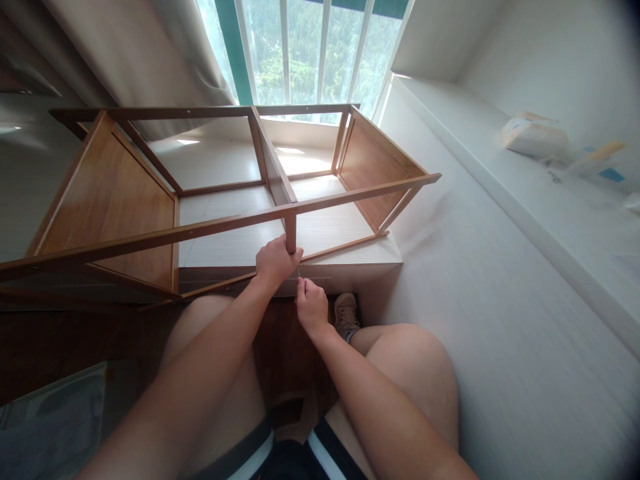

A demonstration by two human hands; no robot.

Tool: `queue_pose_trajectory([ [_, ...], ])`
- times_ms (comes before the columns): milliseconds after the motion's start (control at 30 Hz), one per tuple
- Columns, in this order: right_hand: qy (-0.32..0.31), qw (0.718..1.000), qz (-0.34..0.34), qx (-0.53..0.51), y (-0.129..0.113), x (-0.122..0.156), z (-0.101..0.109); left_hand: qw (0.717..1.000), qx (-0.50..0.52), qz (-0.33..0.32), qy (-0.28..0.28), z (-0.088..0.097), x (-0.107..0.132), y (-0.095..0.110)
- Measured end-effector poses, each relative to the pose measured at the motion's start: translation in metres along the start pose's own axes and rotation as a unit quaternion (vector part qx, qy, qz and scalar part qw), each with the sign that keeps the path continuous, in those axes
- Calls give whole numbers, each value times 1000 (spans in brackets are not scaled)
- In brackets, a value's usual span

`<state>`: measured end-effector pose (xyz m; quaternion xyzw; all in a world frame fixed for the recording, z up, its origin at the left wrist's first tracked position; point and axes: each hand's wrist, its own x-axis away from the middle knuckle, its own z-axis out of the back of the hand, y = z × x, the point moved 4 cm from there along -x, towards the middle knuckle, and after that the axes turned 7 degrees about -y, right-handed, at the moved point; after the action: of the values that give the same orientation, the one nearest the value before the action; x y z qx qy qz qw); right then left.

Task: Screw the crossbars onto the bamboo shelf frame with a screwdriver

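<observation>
A wooden shelf frame (150, 233) lies on its side across a low white ledge (350, 257) under the window. My left hand (277, 259) is closed around the short vertical post (291, 237) at the middle of the frame's front rail. Just below it, my right hand (311, 307) is pinched on a thin metal tool (299, 273), too small to name, that points up toward the post's lower end. My bare knees show below both arms.
A window (310, 53) with a curtain (165, 53) at its left stands behind the frame. A white wall shelf (500, 173) on the right carries a wrapped packet (533, 137). A shoe (346, 312) rests on the dark floor. A paper sheet (55, 420) lies at the lower left.
</observation>
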<state>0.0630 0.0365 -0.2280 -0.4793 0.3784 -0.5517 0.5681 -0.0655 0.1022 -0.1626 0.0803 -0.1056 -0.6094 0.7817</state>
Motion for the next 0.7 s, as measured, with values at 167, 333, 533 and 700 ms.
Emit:
queue_pose_trajectory([
  [167,-35,998,-22,-54,5,-2,-6,1000,0,0,2,0,1,1],
  [333,-58,985,-68,-149,10,-3,-16,1000,-3,2,-1,2,1,2],
  [533,-92,949,-131,-273,12,-1,-26,1000,-8,11,-6,3,2,3],
  [700,-122,911,-163,-359,8,2,-28,1000,-10,11,-6,3,2,4],
])
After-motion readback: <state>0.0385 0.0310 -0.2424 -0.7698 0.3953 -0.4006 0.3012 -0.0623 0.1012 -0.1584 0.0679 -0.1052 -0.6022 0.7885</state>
